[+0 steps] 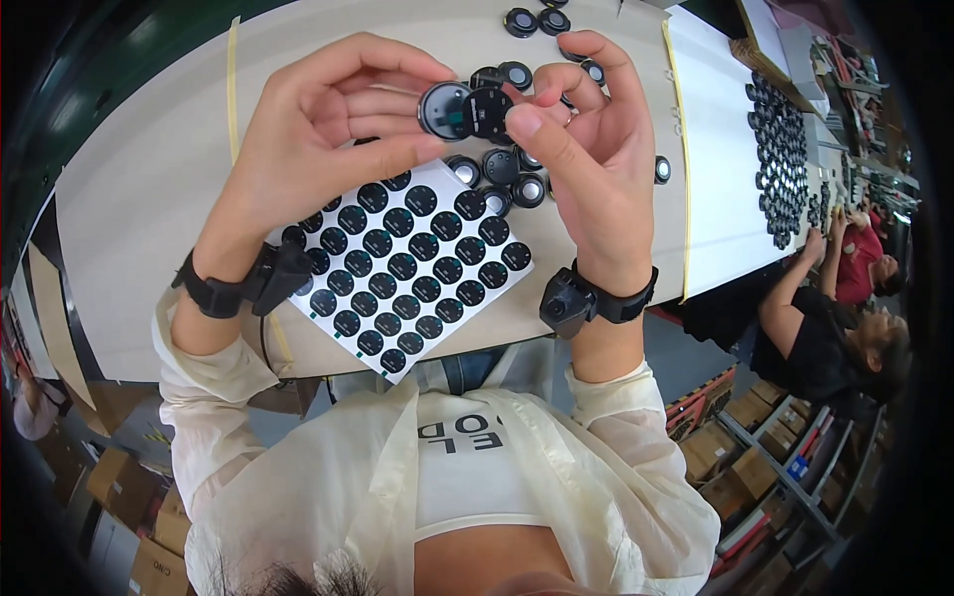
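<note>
My left hand [328, 124] grips a round black disc-shaped part [438, 111] by its edge, thumb below and fingers above, its glossy face toward me. Between the thumb and forefinger of my right hand [601, 149] is a round black sticker [489, 111] with small light markings. The sticker overlaps the disc's right side; whether they touch I cannot tell. Under my hands lies a tilted white sheet [437, 173] carrying rows of similar black stickers. Several black discs [500, 167] are spread beyond the sheet, some showing silver centres and partly hidden by my right hand.
More discs [538, 22] sit at the table's far side. Yellow tape [234, 89] runs along the beige tabletop [129, 219]. On the white surface at right stands a large group of black discs [780, 159]. Two people [825, 318] work there. Cardboard boxes [129, 487] are at lower left.
</note>
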A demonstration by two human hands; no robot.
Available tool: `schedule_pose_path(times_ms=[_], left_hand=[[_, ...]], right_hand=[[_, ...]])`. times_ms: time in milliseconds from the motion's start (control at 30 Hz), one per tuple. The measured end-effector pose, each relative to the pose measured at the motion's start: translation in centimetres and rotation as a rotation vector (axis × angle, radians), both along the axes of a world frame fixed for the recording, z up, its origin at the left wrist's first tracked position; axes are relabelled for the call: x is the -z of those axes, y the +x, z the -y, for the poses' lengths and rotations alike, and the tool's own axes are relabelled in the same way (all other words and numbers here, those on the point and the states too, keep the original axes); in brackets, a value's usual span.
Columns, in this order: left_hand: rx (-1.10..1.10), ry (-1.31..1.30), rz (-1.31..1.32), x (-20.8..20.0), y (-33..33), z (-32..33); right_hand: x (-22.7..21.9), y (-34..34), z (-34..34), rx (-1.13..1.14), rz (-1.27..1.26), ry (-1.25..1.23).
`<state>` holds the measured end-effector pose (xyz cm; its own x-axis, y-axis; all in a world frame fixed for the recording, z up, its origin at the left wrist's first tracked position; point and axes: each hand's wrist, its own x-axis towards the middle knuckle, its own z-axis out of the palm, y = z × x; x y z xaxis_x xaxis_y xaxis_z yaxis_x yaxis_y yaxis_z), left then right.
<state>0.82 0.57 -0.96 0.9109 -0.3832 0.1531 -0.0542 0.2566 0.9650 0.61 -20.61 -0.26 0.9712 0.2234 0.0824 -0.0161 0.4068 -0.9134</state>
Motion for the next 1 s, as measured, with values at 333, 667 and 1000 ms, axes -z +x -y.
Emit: schedule_pose_path(times_ms=[333, 667, 1000], left_hand=[[-0.119, 0.098, 0.014, 0.0, -1.4, 0.5], [-0.158, 0.125, 0.039, 0.1, -1.5, 1.0], [-0.178, 0.156, 0.049, 0.2, -1.5, 1.1]], right_hand=[[0.4, -0.3, -0.9, 0.044, 0.062, -0.040], [0.6, -0.3, -1.2, 0.082, 0.063, -0.098], [0.7, -0.2, -1.1, 0.064, 0.009, -0.082]])
